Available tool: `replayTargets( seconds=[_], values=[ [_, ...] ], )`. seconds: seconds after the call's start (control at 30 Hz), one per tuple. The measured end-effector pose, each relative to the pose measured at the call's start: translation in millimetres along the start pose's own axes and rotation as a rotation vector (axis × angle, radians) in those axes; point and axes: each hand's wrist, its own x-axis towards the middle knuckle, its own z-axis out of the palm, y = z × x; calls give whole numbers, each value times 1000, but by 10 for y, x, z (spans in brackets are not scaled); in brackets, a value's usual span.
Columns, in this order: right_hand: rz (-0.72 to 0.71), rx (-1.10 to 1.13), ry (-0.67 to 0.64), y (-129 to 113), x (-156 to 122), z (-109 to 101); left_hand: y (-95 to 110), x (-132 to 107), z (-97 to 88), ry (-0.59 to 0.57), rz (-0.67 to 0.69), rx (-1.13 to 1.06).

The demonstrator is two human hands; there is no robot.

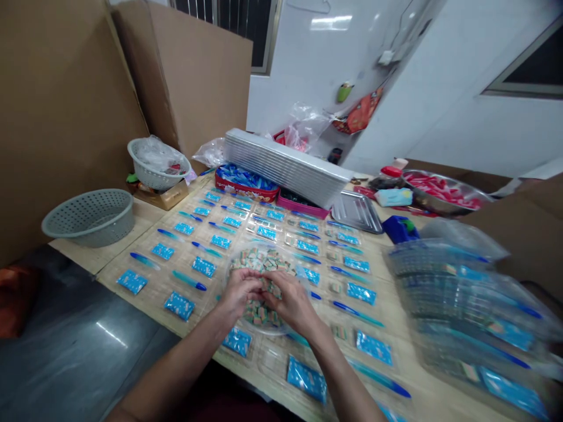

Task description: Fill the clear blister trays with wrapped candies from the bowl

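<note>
A round clear bowl [275, 332] stands amid the trays, full of small striped blocks [257, 313] in green, cream and orange-pink. Over it, my left hand [237, 291] is closed with thumb and fingers pinched together; what lies in them is hidden. My right hand [288, 296] meets it fingertip to fingertip, its fingers curled over some striped blocks. Clear plastic trays [272, 357] spread around the bowl in rows. Many hold a blue patterned packet [307, 378] and a blue-to-teal pen [189, 280]; several on the right also hold striped blocks [338, 332].
Filled trays are stacked [466, 310] at right, blurred. Behind are a long stack of empty trays [285, 167], a red tin [246, 190] of blue items, a metal tray [356, 212] and a steel bowl [444, 190] of pink items. A grey basket [90, 217] sits left, near cardboard [197, 76].
</note>
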Motion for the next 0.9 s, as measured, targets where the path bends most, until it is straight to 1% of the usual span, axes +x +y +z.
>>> replayTargets(
  seconds=[0.13,0.3,0.5,0.67,0.77,0.83,0.9],
  values=[
    [15,-57,-4,-19,15,52,-14,-28,38,-24,3,3],
    [-6,-77,-11,-44,5,69,-34,-52,56,3,-3,0],
    [-23,-168,26,-58,-15,120,-60,-63,65,3,-11,-2],
    [-15,-166,39,-37,-42,193,-80,-70,57,-3,3,-2],
    [14,-53,12,-48,-41,115,-43,-68,37,-4,-1,21],
    [-13,48,-56,-76,-21,-1,3,-61,16,-34,-29,58],
    [-72,74,-152,-114,14,-129,48,-49,-7,-99,-62,119]
  ],
)
